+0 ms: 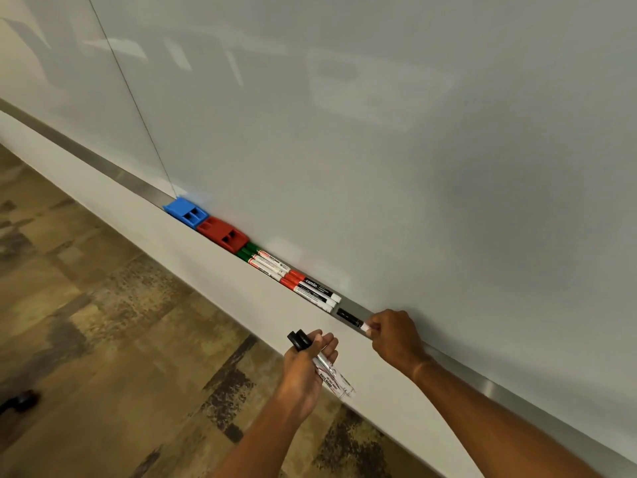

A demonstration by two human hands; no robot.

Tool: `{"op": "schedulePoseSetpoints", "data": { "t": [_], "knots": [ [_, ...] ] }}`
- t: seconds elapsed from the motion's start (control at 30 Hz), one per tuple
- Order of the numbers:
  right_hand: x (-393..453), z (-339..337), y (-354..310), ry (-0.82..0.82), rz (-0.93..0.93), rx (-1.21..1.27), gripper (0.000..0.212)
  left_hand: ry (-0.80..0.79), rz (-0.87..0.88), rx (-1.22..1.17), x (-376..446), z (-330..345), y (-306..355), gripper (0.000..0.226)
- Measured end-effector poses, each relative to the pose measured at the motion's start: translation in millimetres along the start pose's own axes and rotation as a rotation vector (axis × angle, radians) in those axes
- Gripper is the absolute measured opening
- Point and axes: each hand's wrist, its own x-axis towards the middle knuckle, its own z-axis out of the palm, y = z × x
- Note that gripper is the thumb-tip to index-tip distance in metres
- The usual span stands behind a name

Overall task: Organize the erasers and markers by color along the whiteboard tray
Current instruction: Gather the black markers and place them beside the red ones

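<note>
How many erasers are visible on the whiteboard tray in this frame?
2. The blue eraser sits at the far left of the tray, and the red eraser lies directly to its right, beside the markers. None appears hidden.

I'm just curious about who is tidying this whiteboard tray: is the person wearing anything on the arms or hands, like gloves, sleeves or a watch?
Nothing shows. The left hand and right hand are bare, with no gloves, rings or watch visible. Both forearms are uncovered right to the bottom edge of the picture, so no sleeve appears in view.
</note>
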Motion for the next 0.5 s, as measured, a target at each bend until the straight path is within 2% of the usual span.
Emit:
{"op": "schedulePoseSetpoints", "data": {
  "t": [0.2, 0.33, 0.5],
  "knots": [
    [16.3, 10.3, 3.2, -0.072, 0.038, 0.053, 0.008, 0.023, -0.001, -0.015, 5.2, -8.7, 7.4, 0.022],
    [22.4, 12.8, 0.8, -0.091, 0.043, 0.062, 0.021, 0.024, 0.004, -0.036, 6.3, -5.7, 11.9, 0.023],
    [23.6, 16.5, 1.2, -0.069, 0.047, 0.088, 0.01, 0.007, 0.003, -0.039, 8.9, 2.9, 12.4, 0.023]
  ]
}}
